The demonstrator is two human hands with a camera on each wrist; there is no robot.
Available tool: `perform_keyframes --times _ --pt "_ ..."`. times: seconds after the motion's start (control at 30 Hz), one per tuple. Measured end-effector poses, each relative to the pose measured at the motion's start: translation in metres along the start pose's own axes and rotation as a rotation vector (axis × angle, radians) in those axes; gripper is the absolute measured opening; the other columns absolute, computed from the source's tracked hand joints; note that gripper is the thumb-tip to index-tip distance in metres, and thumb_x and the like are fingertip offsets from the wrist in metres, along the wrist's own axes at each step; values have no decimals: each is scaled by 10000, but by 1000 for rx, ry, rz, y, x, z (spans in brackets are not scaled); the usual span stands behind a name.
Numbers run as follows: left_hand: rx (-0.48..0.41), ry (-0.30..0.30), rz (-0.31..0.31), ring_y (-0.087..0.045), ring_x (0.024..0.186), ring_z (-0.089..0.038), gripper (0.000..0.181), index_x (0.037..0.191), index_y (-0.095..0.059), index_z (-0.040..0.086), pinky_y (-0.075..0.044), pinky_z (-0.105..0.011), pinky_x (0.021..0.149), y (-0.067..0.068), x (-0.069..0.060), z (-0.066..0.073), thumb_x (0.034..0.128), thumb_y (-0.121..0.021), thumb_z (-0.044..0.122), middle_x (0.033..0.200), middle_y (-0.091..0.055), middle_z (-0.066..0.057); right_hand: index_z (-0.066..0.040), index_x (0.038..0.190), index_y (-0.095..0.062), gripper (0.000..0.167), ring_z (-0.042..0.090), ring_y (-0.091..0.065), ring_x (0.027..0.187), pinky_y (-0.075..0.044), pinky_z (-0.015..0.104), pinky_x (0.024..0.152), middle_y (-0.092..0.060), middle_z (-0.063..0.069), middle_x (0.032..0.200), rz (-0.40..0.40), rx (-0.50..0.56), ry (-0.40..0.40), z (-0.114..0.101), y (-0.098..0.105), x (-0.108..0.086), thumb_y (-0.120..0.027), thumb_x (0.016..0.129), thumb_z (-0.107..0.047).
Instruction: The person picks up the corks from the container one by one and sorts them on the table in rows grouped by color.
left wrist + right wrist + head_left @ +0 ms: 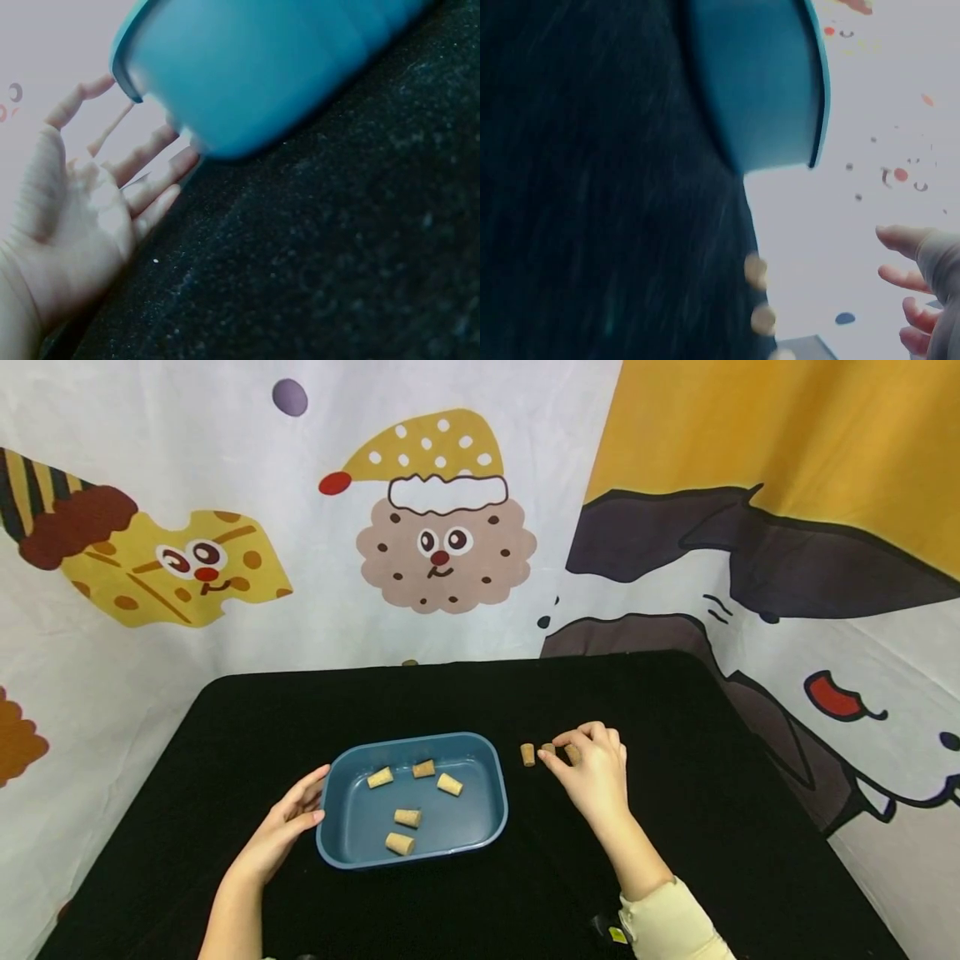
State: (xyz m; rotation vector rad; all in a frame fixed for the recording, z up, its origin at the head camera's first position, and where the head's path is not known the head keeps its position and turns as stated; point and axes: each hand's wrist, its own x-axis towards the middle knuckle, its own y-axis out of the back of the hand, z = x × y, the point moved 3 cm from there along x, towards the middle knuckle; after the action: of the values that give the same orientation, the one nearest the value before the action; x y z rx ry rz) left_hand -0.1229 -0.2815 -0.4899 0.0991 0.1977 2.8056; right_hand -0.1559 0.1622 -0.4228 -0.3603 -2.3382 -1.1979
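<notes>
A blue rectangular tray (416, 857) stands on the black-covered table with several corks (407, 817) lying apart inside it. My left hand (288, 822) is at the tray's left end. In the left wrist view its fingers (154, 154) are fairly straight, with tips at the outer wall and the thumb by the rim. Right of the tray, three more corks (528, 754) stand in a row on the cloth. Over the two rightmost hovers my right hand (600, 772), thumb and index apart. The right wrist view shows these corks (763, 319) clear of the fingers.
A black cloth (465, 914) covers the table. Behind and beside it hangs a white curtain (315, 627) with cartoon prints. A small dark object (606, 930) with a yellow-green patch lies by the right sleeve (671, 922).
</notes>
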Motion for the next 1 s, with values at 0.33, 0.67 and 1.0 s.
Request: perform_keyframes --times 0.33,0.67,1.0 --pt "-9 -7 -5 -490 1212 -83 577 1516 -230 97 -416 -252 932 0 -1 1 979 -438 63 1477 -327 -242 -141 839 -727 236 222 -438 911 -330 407 825 -506 1 925 -23 31 54 -53 -17 2 -810 758 -347" --pt "-31 -36 -28 -485 1227 -107 578 1514 -221 80 -415 -261 941 1 0 1 975 -425 43 1471 -363 -195 -170 846 -727 264 184 -431 881 -350 360 760 -501 -13 938 -84 17 116 -91 -47 -5 -815 741 -396" --pt "-20 -9 -13 -490 1210 -80 580 1512 -229 82 -420 -259 931 -1 1 1 975 -446 62 1470 -351 -220 -199 920 -729 311 166 -443 902 -369 339 775 -520 -22 976 -246 -26 94 -119 -72 -9 -765 768 -468"
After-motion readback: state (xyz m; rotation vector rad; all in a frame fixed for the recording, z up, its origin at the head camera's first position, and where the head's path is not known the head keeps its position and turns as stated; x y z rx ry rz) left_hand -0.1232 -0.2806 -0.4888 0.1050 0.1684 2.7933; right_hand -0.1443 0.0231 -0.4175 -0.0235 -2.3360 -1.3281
